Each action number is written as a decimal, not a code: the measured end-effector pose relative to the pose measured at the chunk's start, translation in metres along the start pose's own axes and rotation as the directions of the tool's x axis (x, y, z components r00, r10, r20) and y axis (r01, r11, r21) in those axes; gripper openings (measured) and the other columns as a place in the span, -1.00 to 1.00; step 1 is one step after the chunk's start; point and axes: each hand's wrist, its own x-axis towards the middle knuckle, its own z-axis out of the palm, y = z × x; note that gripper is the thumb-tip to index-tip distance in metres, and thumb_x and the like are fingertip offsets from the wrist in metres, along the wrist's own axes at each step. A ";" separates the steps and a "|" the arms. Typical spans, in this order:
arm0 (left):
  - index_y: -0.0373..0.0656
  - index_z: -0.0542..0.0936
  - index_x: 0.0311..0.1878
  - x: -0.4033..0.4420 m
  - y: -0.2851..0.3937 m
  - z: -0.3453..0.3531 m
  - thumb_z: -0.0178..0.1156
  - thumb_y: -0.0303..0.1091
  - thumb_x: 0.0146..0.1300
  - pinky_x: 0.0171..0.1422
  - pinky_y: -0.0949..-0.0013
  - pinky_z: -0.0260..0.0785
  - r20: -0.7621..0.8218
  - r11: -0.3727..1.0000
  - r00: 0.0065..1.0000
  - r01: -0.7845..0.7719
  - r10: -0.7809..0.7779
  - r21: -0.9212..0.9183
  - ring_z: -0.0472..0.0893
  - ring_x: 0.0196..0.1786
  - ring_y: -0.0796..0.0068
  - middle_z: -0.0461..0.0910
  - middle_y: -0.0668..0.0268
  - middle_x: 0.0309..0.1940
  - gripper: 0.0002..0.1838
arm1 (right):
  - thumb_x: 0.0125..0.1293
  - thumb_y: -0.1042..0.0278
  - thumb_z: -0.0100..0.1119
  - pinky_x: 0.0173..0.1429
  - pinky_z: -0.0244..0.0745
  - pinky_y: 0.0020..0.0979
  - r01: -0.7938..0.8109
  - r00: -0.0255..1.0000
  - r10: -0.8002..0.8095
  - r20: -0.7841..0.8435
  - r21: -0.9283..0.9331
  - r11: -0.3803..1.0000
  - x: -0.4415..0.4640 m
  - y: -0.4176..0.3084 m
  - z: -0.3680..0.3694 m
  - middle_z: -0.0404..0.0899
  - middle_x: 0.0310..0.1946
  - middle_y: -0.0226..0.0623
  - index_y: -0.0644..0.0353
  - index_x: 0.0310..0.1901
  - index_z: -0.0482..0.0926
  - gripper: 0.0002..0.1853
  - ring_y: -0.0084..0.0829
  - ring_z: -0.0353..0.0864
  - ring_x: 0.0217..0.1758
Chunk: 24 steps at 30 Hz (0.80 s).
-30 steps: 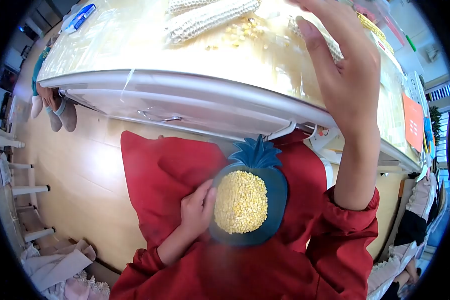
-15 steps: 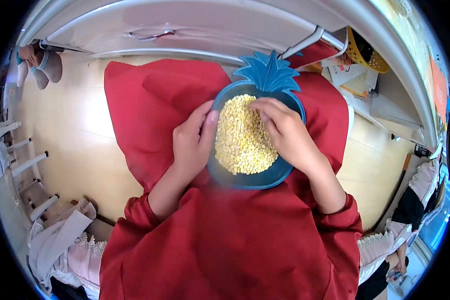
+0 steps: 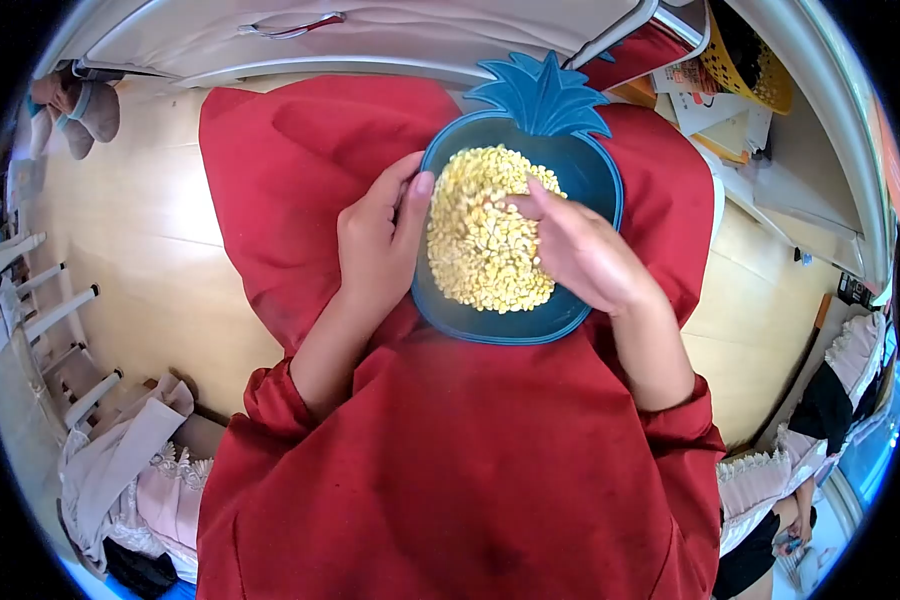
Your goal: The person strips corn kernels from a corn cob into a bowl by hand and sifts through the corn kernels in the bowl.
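A blue pineapple-shaped bowl (image 3: 595,185) with a leafy top rests on the red cloth over my lap. A heap of small yellow pieces (image 3: 490,270), like split beans or kernels, lies in it, blurred on the left side. My left hand (image 3: 378,235) grips the bowl's left rim, thumb on the inner side and fingers outside. Over the right part of the heap is my right hand (image 3: 590,250), palm turned up and leftward. Its thumb stands apart and a finger reaches into the yellow pieces; the other fingers are partly hidden.
A white drawer front with a metal handle (image 3: 292,27) is just ahead. At the upper right a yellow basket (image 3: 755,70) stands by papers. White chair legs (image 3: 60,315) are at the left, and another person's hand (image 3: 798,530) shows at the lower right.
My right hand has turned from palm down to palm up and moved slightly right. The heap has shifted and spread. The bowl sits higher in view; my left hand keeps its hold.
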 end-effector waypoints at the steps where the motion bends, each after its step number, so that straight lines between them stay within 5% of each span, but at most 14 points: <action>1: -0.30 0.64 0.19 0.001 0.000 0.001 0.18 -0.31 0.56 -0.15 0.45 0.53 -0.017 1.000 0.999 -0.029 0.029 -0.001 0.71 -0.27 0.53 0.75 0.17 -0.28 -0.70 | 0.68 -0.06 -0.11 0.51 0.31 -0.28 0.019 1.000 -0.020 -0.006 -0.072 0.997 -0.009 -0.012 0.000 0.53 0.36 -0.11 0.41 0.41 0.45 -0.37 -0.32 0.44 0.46; 5: -0.27 0.65 0.18 0.001 -0.003 0.004 0.21 -0.30 0.54 -0.21 0.41 0.53 -0.043 0.998 0.998 -0.049 0.048 -0.035 0.74 -0.34 0.44 0.74 0.11 -0.34 -0.70 | 0.65 0.00 -0.03 0.52 0.27 -0.40 0.247 0.969 -0.237 0.074 -0.393 0.886 -0.026 -0.023 -0.009 0.62 0.31 -0.10 0.39 0.35 0.54 -0.43 -0.38 0.51 0.41; 10: -0.28 0.65 0.18 0.001 -0.003 0.003 0.20 -0.30 0.54 -0.19 0.40 0.55 -0.036 0.998 0.998 -0.054 0.054 -0.014 0.76 -0.31 0.42 0.75 0.09 -0.32 -0.70 | 0.67 0.19 -0.03 0.44 0.39 -0.38 0.250 0.956 -0.292 -0.030 -0.435 0.865 -0.030 -0.031 -0.016 0.67 0.12 -0.24 0.39 0.17 0.59 -0.60 -0.42 0.60 0.27; 13: -0.29 0.65 0.18 0.001 -0.003 0.002 0.20 -0.30 0.54 -0.18 0.40 0.56 -0.037 0.999 0.998 -0.051 0.051 -0.002 0.77 -0.30 0.42 0.76 0.08 -0.31 -0.70 | 0.66 0.28 -0.02 0.41 0.44 -0.38 0.260 0.948 -0.300 -0.109 -0.284 0.923 -0.025 -0.025 -0.014 0.68 0.11 -0.19 0.41 0.18 0.57 -0.65 -0.41 0.62 0.25; 24: -0.29 0.65 0.18 0.001 -0.001 0.002 0.20 -0.31 0.55 -0.18 0.42 0.56 -0.039 0.999 0.998 -0.047 0.047 -0.005 0.77 -0.30 0.45 0.76 0.10 -0.32 -0.71 | 0.55 0.44 0.10 0.18 0.56 -0.38 0.230 0.925 -0.363 -0.110 -0.599 0.767 -0.025 -0.021 -0.014 0.73 -0.07 -0.18 0.37 0.07 0.64 -0.78 -0.41 0.71 0.02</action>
